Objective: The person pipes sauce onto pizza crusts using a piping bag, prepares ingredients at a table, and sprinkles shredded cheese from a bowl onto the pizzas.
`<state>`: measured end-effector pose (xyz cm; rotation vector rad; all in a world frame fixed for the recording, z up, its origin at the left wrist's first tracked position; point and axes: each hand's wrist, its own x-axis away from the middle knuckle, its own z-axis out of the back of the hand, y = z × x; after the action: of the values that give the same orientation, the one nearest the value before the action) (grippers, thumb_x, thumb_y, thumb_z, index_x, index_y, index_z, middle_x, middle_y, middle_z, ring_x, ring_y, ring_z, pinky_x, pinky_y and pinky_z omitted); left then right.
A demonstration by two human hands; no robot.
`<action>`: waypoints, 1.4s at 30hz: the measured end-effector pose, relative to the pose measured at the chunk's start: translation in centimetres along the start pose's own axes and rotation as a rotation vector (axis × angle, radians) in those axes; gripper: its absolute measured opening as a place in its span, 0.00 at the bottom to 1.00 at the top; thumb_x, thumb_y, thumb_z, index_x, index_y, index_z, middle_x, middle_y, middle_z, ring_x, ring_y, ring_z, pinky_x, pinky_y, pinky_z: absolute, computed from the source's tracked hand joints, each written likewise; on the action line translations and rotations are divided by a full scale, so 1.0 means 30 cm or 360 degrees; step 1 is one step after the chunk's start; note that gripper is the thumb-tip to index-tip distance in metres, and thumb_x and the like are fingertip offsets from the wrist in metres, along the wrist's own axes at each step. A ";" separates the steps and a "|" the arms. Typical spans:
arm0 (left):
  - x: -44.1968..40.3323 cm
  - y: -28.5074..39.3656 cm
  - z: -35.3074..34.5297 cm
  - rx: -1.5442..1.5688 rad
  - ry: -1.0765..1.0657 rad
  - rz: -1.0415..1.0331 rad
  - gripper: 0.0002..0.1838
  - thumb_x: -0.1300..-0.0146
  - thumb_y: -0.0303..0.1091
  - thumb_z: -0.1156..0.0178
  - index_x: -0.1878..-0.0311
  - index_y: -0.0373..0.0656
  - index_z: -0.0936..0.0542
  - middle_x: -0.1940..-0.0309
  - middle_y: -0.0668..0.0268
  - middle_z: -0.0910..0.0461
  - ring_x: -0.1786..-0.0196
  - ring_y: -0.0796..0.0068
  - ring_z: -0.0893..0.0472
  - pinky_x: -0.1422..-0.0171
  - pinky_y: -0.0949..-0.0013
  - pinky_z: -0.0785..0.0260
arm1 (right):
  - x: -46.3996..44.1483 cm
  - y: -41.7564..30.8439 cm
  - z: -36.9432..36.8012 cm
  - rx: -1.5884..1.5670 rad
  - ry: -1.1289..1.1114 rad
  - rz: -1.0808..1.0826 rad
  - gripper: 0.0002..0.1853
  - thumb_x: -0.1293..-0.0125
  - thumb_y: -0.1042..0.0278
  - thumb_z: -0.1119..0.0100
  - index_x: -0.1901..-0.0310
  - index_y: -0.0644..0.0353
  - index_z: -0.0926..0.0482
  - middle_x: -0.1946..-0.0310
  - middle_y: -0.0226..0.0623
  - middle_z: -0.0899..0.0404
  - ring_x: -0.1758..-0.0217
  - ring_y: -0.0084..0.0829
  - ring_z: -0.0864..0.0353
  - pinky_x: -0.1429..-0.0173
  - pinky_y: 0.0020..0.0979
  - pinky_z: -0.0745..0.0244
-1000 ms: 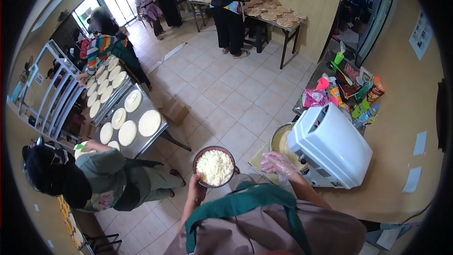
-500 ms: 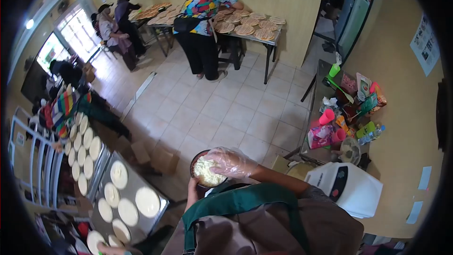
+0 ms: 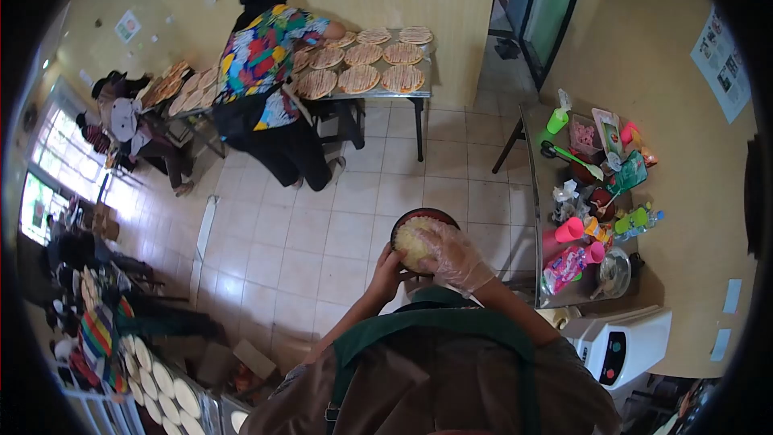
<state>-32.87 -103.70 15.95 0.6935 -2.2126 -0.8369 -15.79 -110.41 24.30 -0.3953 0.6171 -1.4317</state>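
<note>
Right below my head camera the green apron (image 3: 435, 324) spans the view, and just past it here's the action: the left hand (image 3: 388, 267) has its grip wrapped on the near-left side of a dark bowl (image 3: 431, 214), held out in front of the body, above the tiled floor (image 3: 354, 229)! And the right hand (image 3: 459, 259), in a clear plastic glove, is down in that bowl on the pale crumbly food (image 3: 413, 243); its fingertips are hidden, so whether that grip is clenched on any I can't tell. Over to my right, the white machine (image 3: 636, 346), and beyond it a crowded side bench (image 3: 544, 181): pink cup (image 3: 569, 229), pink packet (image 3: 564, 270), long green utensil (image 3: 573, 158). Lower left, pale rounds (image 3: 163, 379) sit in rows. Across the tiles, a person in a multicoloured top (image 3: 266, 56) leans over the far bench (image 3: 415, 96), one arm stretched above striped flat rounds (image 3: 360, 78), and more people are way out left, near the bright window (image 3: 68, 141)
</note>
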 end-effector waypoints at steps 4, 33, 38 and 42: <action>-0.313 0.106 -0.010 0.0006 -0.0063 0.0062 0.24 0.40 0.41 0.49 0.41 0.48 0.37 0.48 0.62 0.31 0.47 0.63 0.28 0.49 0.53 0.31 | -0.253 0.217 0.025 0.0259 -0.0062 0.0045 0.29 0.45 0.58 0.41 0.41 0.56 0.32 0.43 0.50 0.33 0.40 0.50 0.35 0.36 0.42 0.40; -2.200 1.109 0.053 0.0201 -0.0016 0.0076 0.31 0.42 0.39 0.48 0.36 0.42 0.41 0.42 0.59 0.33 0.43 0.63 0.29 0.43 0.59 0.32 | -2.226 1.866 0.431 -0.1999 0.0710 -0.1206 0.11 0.36 0.66 0.46 0.55 0.61 0.24 0.67 0.34 0.21 0.68 0.22 0.23 0.68 0.22 0.27; -2.355 1.089 0.050 0.0211 0.0305 -0.0093 0.36 0.46 0.43 0.44 0.36 0.39 0.42 0.42 0.58 0.32 0.42 0.63 0.29 0.40 0.60 0.35 | -2.545 2.505 0.295 -0.1980 0.0445 -0.1187 0.17 0.35 0.61 0.50 0.49 0.61 0.27 0.65 0.35 0.21 0.67 0.27 0.22 0.66 0.25 0.25; -2.378 1.060 -0.016 0.0369 0.0711 -0.0241 0.35 0.45 0.45 0.46 0.37 0.35 0.40 0.41 0.57 0.32 0.41 0.62 0.31 0.36 0.59 0.39 | -2.867 2.866 0.158 -0.1557 0.0694 -0.1365 0.24 0.34 0.50 0.55 0.46 0.62 0.30 0.57 0.40 0.23 0.59 0.34 0.23 0.56 0.32 0.26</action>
<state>5.55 -35.85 11.12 1.0580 -1.8797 -0.4410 53.01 -16.10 -10.12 -1.2391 1.6490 -1.9611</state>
